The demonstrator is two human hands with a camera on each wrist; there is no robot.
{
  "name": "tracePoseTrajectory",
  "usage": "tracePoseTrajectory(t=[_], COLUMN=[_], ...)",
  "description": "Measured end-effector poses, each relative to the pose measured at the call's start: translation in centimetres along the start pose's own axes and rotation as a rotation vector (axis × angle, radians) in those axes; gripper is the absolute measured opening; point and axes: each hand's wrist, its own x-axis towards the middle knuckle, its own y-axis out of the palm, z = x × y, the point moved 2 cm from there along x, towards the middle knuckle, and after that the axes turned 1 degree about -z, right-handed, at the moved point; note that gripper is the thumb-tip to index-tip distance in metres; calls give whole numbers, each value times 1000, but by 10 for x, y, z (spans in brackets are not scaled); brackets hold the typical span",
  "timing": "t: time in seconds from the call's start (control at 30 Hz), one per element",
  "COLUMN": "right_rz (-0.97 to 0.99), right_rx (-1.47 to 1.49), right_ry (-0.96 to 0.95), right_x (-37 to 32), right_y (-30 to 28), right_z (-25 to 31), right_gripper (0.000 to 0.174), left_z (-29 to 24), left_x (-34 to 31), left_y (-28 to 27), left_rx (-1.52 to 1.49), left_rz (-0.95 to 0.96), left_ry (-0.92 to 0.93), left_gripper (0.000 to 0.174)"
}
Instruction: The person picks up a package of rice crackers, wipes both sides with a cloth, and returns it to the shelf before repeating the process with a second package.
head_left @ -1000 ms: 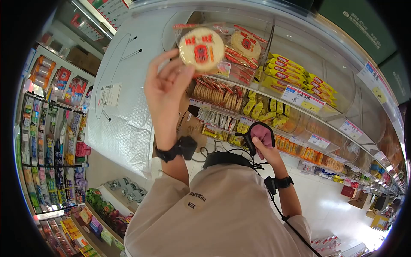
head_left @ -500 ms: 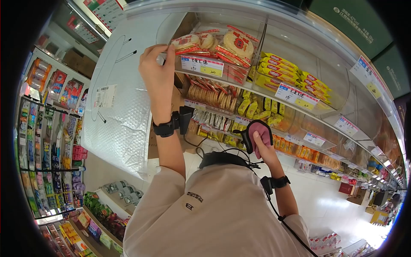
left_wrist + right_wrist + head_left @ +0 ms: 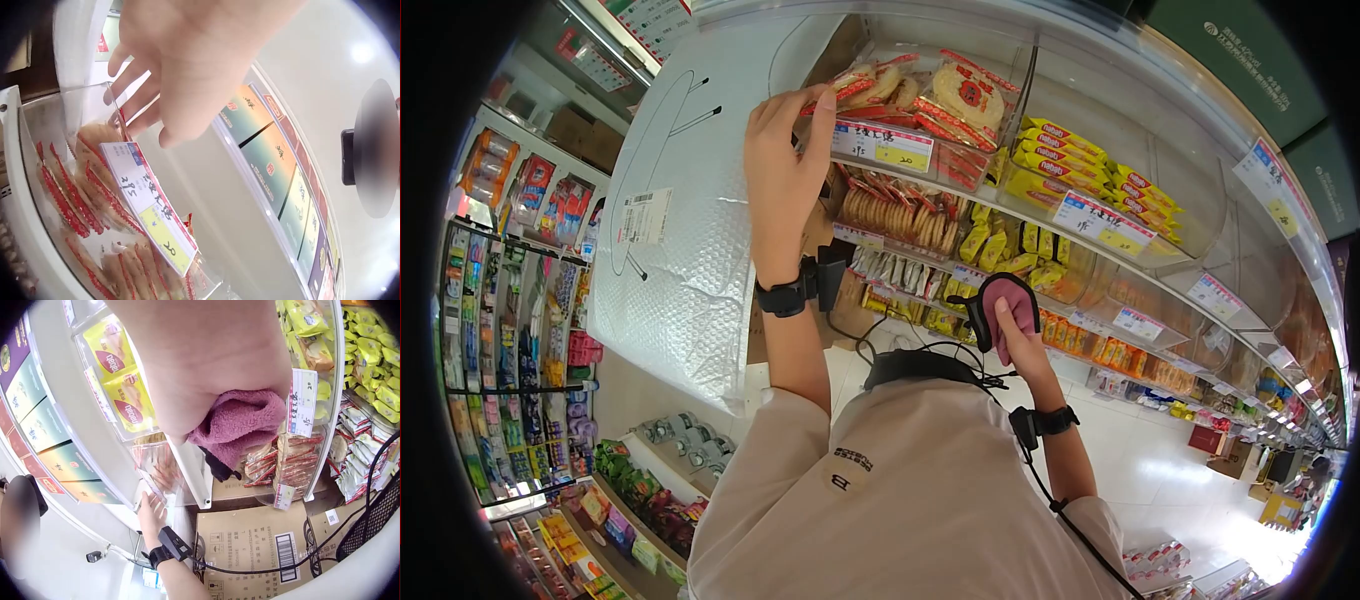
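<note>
- Head view: the left hand [image 3: 785,150] is raised to the clear bin [image 3: 956,170] at the top left of the shelving. Its fingers [image 3: 825,105] are nearly straight and loosely spread, and their tips touch the leftmost of the cracker packets [image 3: 960,95] at the bin's open top.
- The bin is heaped with these round crackers in red-edged wrappers, and a price label [image 3: 882,147] is fixed to its front.
- The next bin to the right holds yellow packets [image 3: 1070,160]. On the tier below, one bin holds round biscuits [image 3: 895,218] and the one beside it holds yellow sachets [image 3: 1005,250].
- The right hand [image 3: 1018,340] is held lower, in front of the chest and well apart from the bins. Its fingers are curled round a pink cloth [image 3: 1010,298].
- Left wrist view: the left hand's fingers [image 3: 128,59] reach over the bin's transparent wall [image 3: 37,125], extended and a little apart, with nothing gripped. The cracker packets [image 3: 94,187] stand on edge in rows inside, behind the price label [image 3: 153,209].
- Right wrist view: the right hand [image 3: 206,356] bunches the pink cloth [image 3: 247,422] against its palm. Beside it, the yellow packets [image 3: 115,375] are stacked in their bin. Farther off, the left hand [image 3: 150,515] is at the cracker bin, and a cardboard box [image 3: 262,547] sits under the shelves.
</note>
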Motion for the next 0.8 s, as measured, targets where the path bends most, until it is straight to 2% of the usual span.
tracePoseTrajectory(t=[0.23, 0.37, 0.43, 0.63, 0.73, 0.8], right_rz=[-13, 8, -15, -15, -31, -37], right_rx=[0, -6, 5, 25, 39, 46], right_ry=[6, 43, -30, -13, -22, -21], right_x=[-1, -4, -2, 0, 0, 0], right_y=[1, 0, 2, -2, 0, 0], right_z=[1, 7, 3, -7, -6, -6], right_gripper=[35, 36, 36, 36, 37, 37], left_z=[-1, 3, 10, 7, 2, 8], left_x=[-3, 0, -1, -1, -1, -1], left_y=[8, 9, 13, 13, 16, 20], left_rx=[-12, 37, 73, -5, -58, -8], left_rz=[76, 107, 86, 105, 7, 17], left_ry=[-69, -12, 50, -119, -57, 25], left_gripper=[42, 46, 46, 50, 46, 45])
